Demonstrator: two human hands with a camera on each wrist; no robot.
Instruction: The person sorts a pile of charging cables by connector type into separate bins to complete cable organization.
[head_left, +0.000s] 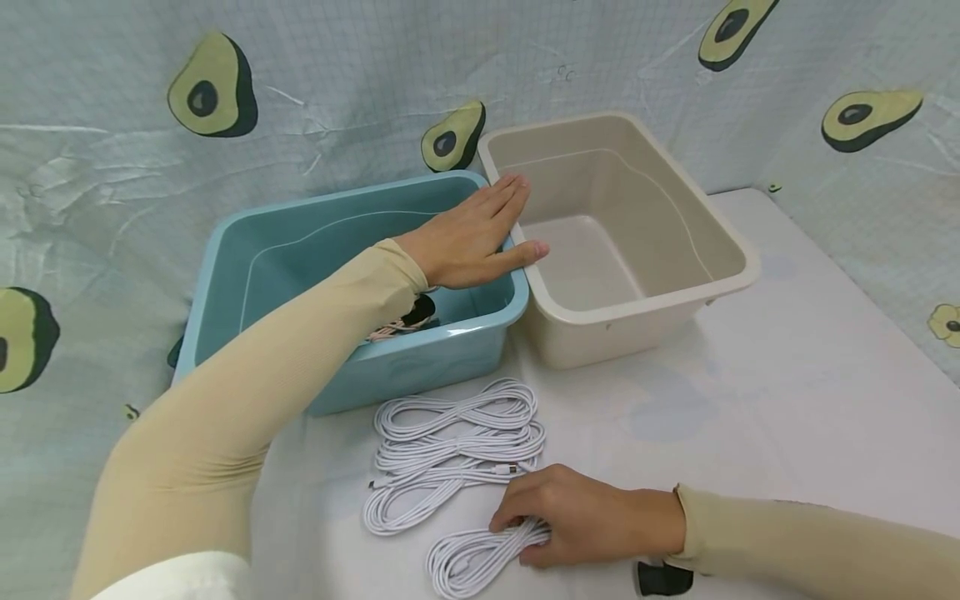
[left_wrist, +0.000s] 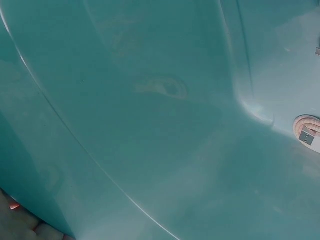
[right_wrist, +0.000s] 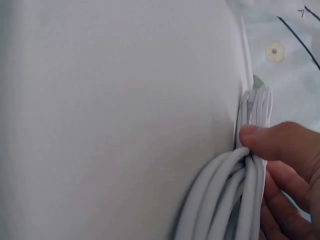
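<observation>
My right hand (head_left: 577, 518) grips a coiled white charging cable (head_left: 474, 560) by its middle, low on the table. In the right wrist view the thumb presses against that cable (right_wrist: 247, 172), fingers on its other side. Just beyond lie more coiled white cables (head_left: 457, 450) with small plugs showing. My left hand (head_left: 472, 237), fingers straight, lies over the meeting rims of a blue tub (head_left: 420, 354) and a beige tub (head_left: 600, 333). Inside the blue tub, a pinkish cable with a USB plug (left_wrist: 307, 135) shows in the left wrist view; my forearm hides part of the contents.
A small black object (head_left: 663, 578) lies under the right forearm near the table's front. White cloth covers the table (head_left: 795, 400). Behind the tubs hangs a sheet (head_left: 360, 75) printed with avocados. Beside the pinkish cable, a dark item (head_left: 420, 310) sits in the blue tub.
</observation>
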